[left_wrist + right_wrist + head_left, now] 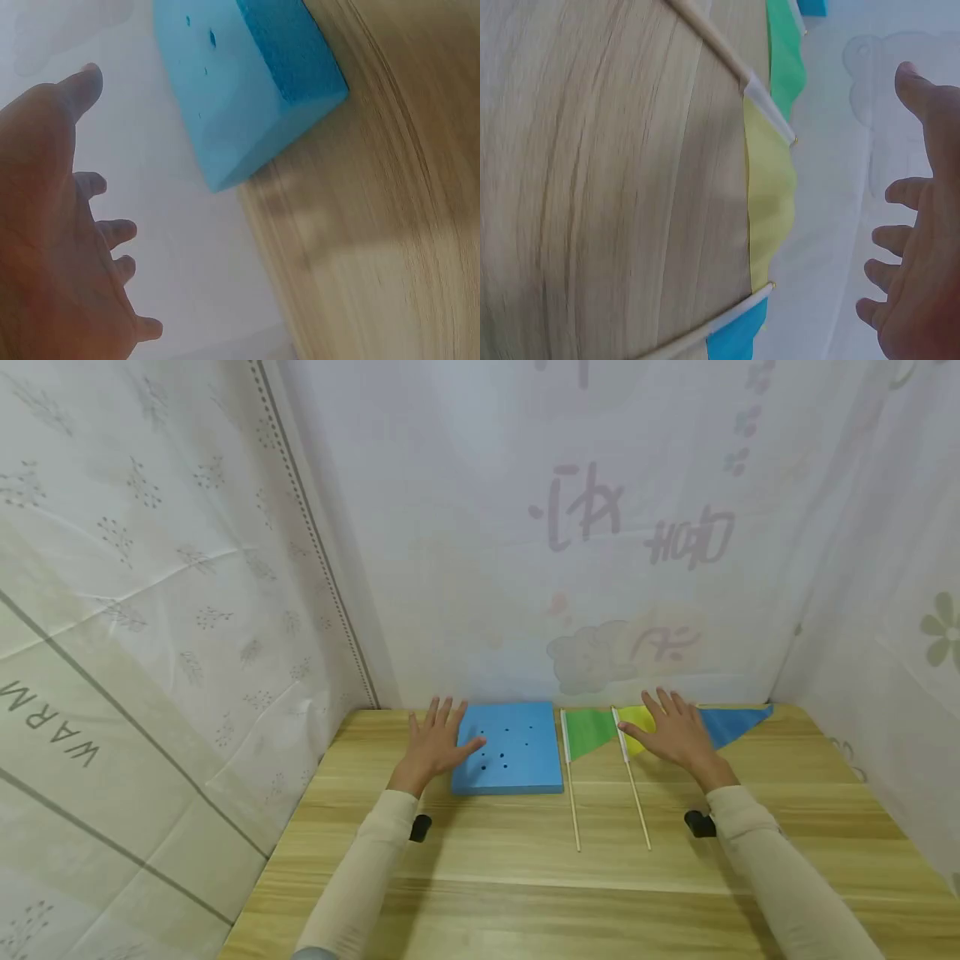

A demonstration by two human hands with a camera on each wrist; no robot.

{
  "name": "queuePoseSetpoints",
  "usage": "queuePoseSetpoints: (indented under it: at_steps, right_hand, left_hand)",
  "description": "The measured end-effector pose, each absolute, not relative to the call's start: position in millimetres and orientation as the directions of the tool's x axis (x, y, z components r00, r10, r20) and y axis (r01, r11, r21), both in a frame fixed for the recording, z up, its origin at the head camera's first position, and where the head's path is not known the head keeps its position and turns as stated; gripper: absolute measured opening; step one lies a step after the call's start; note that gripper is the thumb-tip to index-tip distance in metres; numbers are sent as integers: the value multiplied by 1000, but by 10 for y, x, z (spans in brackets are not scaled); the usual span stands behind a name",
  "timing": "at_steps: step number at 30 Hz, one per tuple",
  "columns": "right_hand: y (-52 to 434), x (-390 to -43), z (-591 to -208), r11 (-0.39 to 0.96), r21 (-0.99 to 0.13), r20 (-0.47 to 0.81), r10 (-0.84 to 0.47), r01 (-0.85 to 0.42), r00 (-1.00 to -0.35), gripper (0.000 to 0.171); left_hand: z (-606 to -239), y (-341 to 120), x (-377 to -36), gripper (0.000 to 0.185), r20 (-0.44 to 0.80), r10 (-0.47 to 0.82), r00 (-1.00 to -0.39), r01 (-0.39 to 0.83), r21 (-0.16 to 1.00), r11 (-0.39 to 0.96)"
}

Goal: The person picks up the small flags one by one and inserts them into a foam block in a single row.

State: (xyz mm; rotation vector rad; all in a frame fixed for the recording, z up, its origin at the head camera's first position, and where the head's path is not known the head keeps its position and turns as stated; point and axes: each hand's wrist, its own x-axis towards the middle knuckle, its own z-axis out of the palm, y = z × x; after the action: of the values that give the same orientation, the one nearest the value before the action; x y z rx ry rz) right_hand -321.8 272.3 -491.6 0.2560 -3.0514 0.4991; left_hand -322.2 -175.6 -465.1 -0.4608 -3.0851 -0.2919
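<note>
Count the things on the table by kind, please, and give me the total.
Flags: 3, one green, one yellow, one blue
Foam blocks: 1, blue, with holes on top
Total: 4

A bright blue square foam block (510, 748), dotted with small dark holes, is seen just beside the left hand (432, 745). Under and beside the right hand (675, 731), three triangular cloth flags are laid: a green flag (588, 730), a yellow flag (636, 727) and a blue flag (731, 724), the green and yellow ones on pale wooden sticks. A light yellow-brown wood grain with long streaks is shown by the wooden bench (525, 877). Both arms are covered by cream sleeves (367, 868). The space is enclosed by white sheets (187, 568) printed with small grey sprigs, faded lettering and a pale cartoon figure.
</note>
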Motion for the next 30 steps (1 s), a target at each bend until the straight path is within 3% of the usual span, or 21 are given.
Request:
queuePoseSetpoints:
  at_steps: [7, 18, 27, 30]
  right_hand:
    - [2574, -3129, -4935, 904, -377, 130, -166, -204, -977, 91]
    - [2024, -2993, -5030, 791, -549, 190, -196, -270, -962, 58]
    - [1688, -2909, -5233, 802, -564, 95, -177, -199, -980, 30]
    - [1586, -2898, -5304, 823, -549, 37, -150, -146, -988, 30]
  left_hand:
    - [-4714, -1658, -3141, 86, 55, 309, -949, 314, 186, 931]
    - [-4897, -1463, -2871, 70, 130, 397, -908, 417, 223, 881]
    - [-5122, -1338, -2755, 68, 107, 420, -901, 434, 228, 872]
    - [-5201, -1337, -2738, 68, 86, 409, -908, 418, 241, 876]
